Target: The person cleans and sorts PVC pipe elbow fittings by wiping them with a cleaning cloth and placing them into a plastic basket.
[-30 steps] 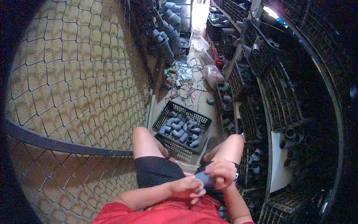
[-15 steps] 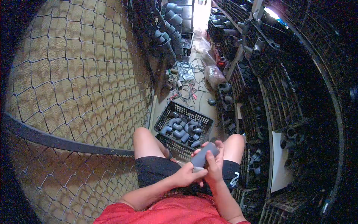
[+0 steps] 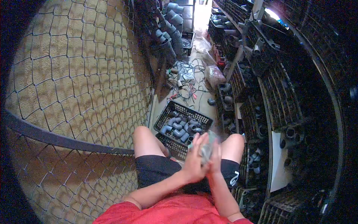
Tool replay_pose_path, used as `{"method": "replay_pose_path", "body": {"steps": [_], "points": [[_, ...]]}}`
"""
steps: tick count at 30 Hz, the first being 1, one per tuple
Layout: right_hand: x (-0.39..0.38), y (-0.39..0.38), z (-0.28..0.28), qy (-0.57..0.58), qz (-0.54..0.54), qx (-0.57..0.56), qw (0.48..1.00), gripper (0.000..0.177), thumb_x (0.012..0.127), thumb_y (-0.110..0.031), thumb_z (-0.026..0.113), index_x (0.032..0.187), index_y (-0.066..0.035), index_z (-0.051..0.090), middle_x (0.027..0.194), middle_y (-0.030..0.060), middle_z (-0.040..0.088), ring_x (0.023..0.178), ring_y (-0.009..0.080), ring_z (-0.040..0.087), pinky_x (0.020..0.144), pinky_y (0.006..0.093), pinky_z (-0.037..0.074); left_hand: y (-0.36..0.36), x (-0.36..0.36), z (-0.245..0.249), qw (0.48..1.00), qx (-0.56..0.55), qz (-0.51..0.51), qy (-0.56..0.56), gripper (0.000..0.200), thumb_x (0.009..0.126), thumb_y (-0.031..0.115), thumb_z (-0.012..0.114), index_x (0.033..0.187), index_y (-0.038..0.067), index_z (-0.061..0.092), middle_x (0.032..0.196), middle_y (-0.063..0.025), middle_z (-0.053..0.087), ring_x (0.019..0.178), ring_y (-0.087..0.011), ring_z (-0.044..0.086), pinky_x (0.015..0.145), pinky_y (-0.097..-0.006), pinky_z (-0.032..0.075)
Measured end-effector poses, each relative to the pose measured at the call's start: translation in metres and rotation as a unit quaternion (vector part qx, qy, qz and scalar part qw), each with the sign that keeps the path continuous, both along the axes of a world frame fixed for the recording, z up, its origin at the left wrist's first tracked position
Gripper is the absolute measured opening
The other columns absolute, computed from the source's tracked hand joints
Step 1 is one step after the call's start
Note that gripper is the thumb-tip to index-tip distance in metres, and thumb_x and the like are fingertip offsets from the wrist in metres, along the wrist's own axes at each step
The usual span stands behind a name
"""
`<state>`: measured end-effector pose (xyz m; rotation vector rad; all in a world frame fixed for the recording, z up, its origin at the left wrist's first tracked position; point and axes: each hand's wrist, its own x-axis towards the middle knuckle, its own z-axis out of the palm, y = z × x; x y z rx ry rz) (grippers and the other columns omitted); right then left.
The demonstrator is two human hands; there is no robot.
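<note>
Above my lap, my left hand [image 3: 194,162] and my right hand [image 3: 215,161] press together from both sides around a grey pipe fitting, now largely hidden. Over it lies a pale grey-green, rag-like cloth [image 3: 206,151], smeared by motion. The fingers of my left hand curve over the cloth; my right hand grips the far side, its fingers pointing up. Just beyond my hands, a black plastic crate [image 3: 163,116] on the floor holds several grey pipe elbows [image 3: 179,133].
Chain-link fence [image 3: 78,74] with a dark rail rises on my left. Along my right run shelves of black crates [image 3: 281,95] with fittings. Tangled wires [image 3: 188,80] and a plastic bag [image 3: 215,75] lie on the floor ahead. A second crate [image 3: 173,146] sits below the first.
My left hand has moved up onto the fitting, bringing the pale cloth around it. The grey fitting, plainly visible before, is now mostly covered. Both hands are blurred by motion.
</note>
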<state>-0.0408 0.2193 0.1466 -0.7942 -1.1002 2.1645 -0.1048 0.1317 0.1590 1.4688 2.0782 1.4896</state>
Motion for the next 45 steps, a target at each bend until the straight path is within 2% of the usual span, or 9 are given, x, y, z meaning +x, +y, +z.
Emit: {"method": "replay_pose_path", "body": {"steps": [3,9,12,13,21,25,35,41,45], "points": [[0.005,-0.006,0.023,-0.065,0.035,0.199,0.977,0.046,0.101,-0.032,0.049,0.135,-0.001,0.044,0.129,0.011,0.052,0.121,0.0209,0.048,0.105,0.0341,0.035,-0.004,-0.006,-0.02,0.995,-0.018,-0.015,-0.101,0.062,0.101,0.045,0.036,0.14,-0.003,0.041,0.143,-0.0281,0.041,0.138,-0.0464,0.031,0.113,-0.0489,0.024],[0.006,0.022,0.012,-0.02,-0.011,0.027,0.999,0.048,0.098,-0.039,0.05,0.129,-0.003,0.051,0.116,0.0077,0.057,0.102,0.0161,0.054,0.092,0.0308,0.044,-0.003,0.039,-0.026,0.971,0.007,-0.015,-0.238,0.063,0.101,0.051,0.036,0.123,-0.006,0.053,0.13,-0.0295,0.051,0.126,-0.0366,0.046,0.103,-0.047,0.034],[0.01,-0.003,-0.001,-0.016,0.027,0.149,0.988,0.051,0.095,-0.039,0.051,0.128,-0.001,0.053,0.122,0.0097,0.057,0.113,0.0197,0.052,0.101,0.0325,0.038,-0.013,-0.007,0.027,0.867,-0.214,-0.063,-0.445,0.073,0.1,0.058,0.031,0.135,-0.004,0.044,0.138,-0.0262,0.047,0.129,-0.0329,0.046,0.107,-0.0416,0.035],[0.013,-0.01,-0.001,-0.009,0.035,0.109,0.993,0.055,0.094,-0.043,0.047,0.129,-0.001,0.052,0.127,0.0114,0.056,0.118,0.0222,0.051,0.106,0.034,0.034,0.0,-0.004,-0.003,0.964,0.008,-0.037,-0.265,0.075,0.1,0.058,0.032,0.141,-0.004,0.038,0.141,-0.0234,0.045,0.132,-0.0289,0.044,0.108,-0.0401,0.033],[0.009,-0.002,0.01,0.012,-0.073,-0.012,0.997,0.045,0.098,-0.04,0.034,0.127,-0.011,0.052,0.114,0.0074,0.058,0.108,0.02,0.055,0.096,0.0345,0.044,-0.014,0.001,-0.021,0.996,-0.012,-0.078,-0.04,0.095,0.08,0.015,0.068,0.153,-0.002,0.01,0.155,-0.0281,0.022,0.137,-0.0428,0.036,0.11,-0.0409,0.036],[0.014,-0.016,0.001,0.084,-0.065,-0.107,0.989,0.039,0.098,-0.036,0.045,0.122,-0.007,0.053,0.114,0.0098,0.06,0.108,0.0213,0.056,0.097,0.0351,0.043,-0.018,-0.017,-0.023,0.995,-0.031,0.015,0.089,0.069,0.075,0.005,0.064,0.14,0.002,0.043,0.12,-0.0225,0.063,0.097,-0.0387,0.066,0.081,-0.0417,0.055],[0.032,0.007,-0.012,0.03,0.058,0.156,0.986,0.045,0.09,-0.028,0.064,0.126,-0.006,0.047,0.114,0.0113,0.061,0.108,0.0211,0.055,0.095,0.0331,0.043,-0.019,-0.003,-0.054,0.954,-0.027,-0.075,-0.29,0.028,0.071,0.003,0.068,0.098,0.005,0.066,0.077,-0.008,0.067,0.069,-0.0188,0.066,0.061,-0.0326,0.051],[0.134,0.095,0.012,-0.24,-0.309,0.532,0.751,0.052,0.093,-0.025,0.063,0.133,0.002,0.045,0.14,0.0153,0.046,0.13,0.0253,0.043,0.111,0.0406,0.031,0.007,-0.055,-0.133,0.789,-0.219,0.107,-0.564,0.019,0.092,0.017,0.052,0.1,0.003,0.062,0.079,-0.0059,0.069,0.052,-0.0136,0.061,0.04,-0.0287,0.045],[0.248,0.154,0.039,-0.531,-0.429,0.602,0.414,0.049,0.092,-0.022,0.062,0.136,-0.006,0.047,0.144,0.0197,0.043,0.133,0.0354,0.041,0.112,0.046,0.031,0.017,-0.084,-0.186,0.743,-0.219,0.148,-0.615,0.027,0.096,0.026,0.055,0.109,0.003,0.058,0.087,-0.0078,0.071,0.056,-0.0147,0.062,0.042,-0.0288,0.047]]}}
